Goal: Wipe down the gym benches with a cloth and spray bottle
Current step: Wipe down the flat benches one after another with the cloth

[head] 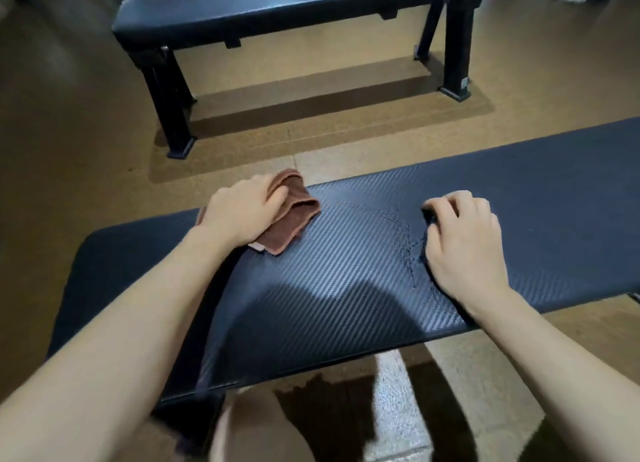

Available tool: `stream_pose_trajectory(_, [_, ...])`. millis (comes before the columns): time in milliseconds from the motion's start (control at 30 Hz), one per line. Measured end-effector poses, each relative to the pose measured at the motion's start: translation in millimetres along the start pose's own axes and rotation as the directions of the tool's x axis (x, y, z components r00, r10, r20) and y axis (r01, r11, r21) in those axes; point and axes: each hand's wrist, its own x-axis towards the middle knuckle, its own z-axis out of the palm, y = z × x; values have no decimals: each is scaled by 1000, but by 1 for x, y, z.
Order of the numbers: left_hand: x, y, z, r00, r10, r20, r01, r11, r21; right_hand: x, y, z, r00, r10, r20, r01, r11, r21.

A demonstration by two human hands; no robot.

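- Near table (363, 288): the black padded gym bench with a woven-pattern cover runs across the view from lower left to right, and both of your forearms reach over it. This is the surface in hand; the step appears to be the wiping pass.
- Far table (277, 8): a second black bench stands well apart across the brown floor (69, 132), on black metal legs. Nothing rests on it, and whether it is already wiped cannot be told. It is probably the next bench to treat.
- Cracked patch (408, 240): fine cracks in the cover lie just beside your right hand, between the two hands. The cloth is likely to snag there, so light pressure is advisable.
- Left hand (239, 212): your grip is closed over the cloth, palm down, pressing it onto the pad near the far edge.
- Right hand (464, 243): the fingers are curled and rest on the pad. Something small and dark shows at the fingertips, but whether you pinch anything cannot be told.
- Cloth (294, 215): brown, folded, lying flat on the near table, partly under your left hand, with a corner reaching past the far edge.
- Spray bottle: not in view.
- Next move, as a judgement: sweep the cloth rightward along the pad toward the cracked patch, keeping the fold flat, then find the bottle.
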Motion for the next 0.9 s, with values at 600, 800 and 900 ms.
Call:
stream_pose_trajectory(600, [40, 166, 29, 987, 145, -68, -144, 989, 20, 5, 8, -1, 999, -21, 30, 16, 989, 148])
stream_pose_trajectory(800, [-61, 137, 36, 982, 182, -59, -182, 983, 4, 29, 96, -29, 979, -194, 63, 192, 981, 29])
stream_pose_trajectory(900, [-111, 158, 33, 989, 146, -10, -146, 989, 26, 33, 137, -24, 995, -99, 20, 99, 995, -1])
